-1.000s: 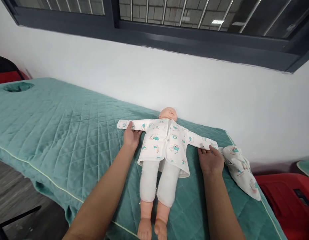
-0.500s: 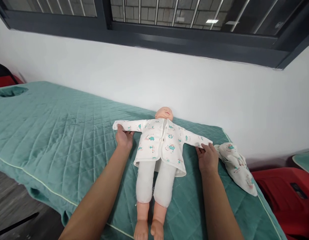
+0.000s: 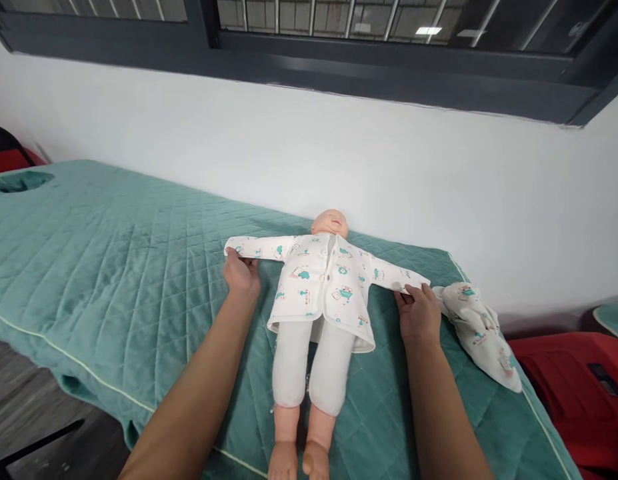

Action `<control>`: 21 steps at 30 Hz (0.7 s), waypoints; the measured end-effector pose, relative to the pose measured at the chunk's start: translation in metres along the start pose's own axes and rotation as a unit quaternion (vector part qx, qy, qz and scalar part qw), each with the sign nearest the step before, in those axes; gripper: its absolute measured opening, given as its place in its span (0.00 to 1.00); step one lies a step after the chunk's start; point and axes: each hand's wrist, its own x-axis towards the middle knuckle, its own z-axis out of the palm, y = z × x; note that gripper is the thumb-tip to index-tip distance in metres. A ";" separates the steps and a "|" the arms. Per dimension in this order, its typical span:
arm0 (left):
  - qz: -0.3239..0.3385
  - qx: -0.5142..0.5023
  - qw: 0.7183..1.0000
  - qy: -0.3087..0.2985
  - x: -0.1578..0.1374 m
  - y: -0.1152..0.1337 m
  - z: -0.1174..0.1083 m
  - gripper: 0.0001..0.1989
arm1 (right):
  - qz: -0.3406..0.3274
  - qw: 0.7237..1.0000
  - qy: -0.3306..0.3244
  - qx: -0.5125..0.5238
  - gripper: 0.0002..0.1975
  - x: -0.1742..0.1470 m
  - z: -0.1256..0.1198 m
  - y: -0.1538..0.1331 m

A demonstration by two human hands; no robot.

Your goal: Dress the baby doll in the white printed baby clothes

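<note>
The end of one sleeve point(image 3: 263, 247) is pinched by the left hand point(image 3: 241, 273), with its thumb laid on top and its other fingers tucked together at the lower edge. The other sleeve point(image 3: 386, 273) is gripped near its cuff by the right hand point(image 3: 420, 315) in the same way, thumb over and fingers under, though the fingertips are partly hidden by the cloth. Both sleeves are drawn out sideways from a white printed jacket point(image 3: 299, 277), which is worn by a doll point(image 3: 331, 221) laid on its back, its padded white legs pointed toward the person. Just beside the right hand a bundle of printed cloth point(image 3: 481, 333) is met, so little room is left on that side. The wrists are turned with the palms partly upward, and the bare forearms are spread on either side of the doll's legs, slanted inward from the bottom of the view. Everything is borne by a green quilted cover point(image 3: 139, 280), in which a round hole point(image 3: 21, 181) is seen at the far left. Beyond the doll's head the way is blocked by a white wall point(image 3: 189, 140), topped by a dark-framed window point(image 3: 289, 63). A red chair point(image 3: 571, 393) is placed close to the right edge, and a black-and-red object point(image 3: 7, 150) is partly seen at the far left.
</note>
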 end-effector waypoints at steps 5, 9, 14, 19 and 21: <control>0.012 0.033 0.999 0.038 0.003 0.003 0.000 0.12 | 0.008 1.000 -0.005 0.003 0.26 -0.004 0.003 -0.004; 0.023 0.030 0.998 0.049 0.004 0.004 0.001 0.10 | 0.011 1.000 -0.009 0.002 0.24 -0.004 0.003 -0.005; 0.034 0.034 0.997 0.053 0.004 0.004 0.002 0.10 | 0.018 1.000 -0.014 0.007 0.21 -0.003 0.002 -0.006; 0.039 0.049 0.996 0.059 0.004 0.003 0.000 0.12 | 0.017 1.000 -0.012 0.006 0.21 -0.004 0.003 -0.007; 0.040 0.049 0.996 0.061 0.005 0.003 0.000 0.12 | 0.018 1.000 -0.012 0.007 0.22 -0.005 0.003 -0.008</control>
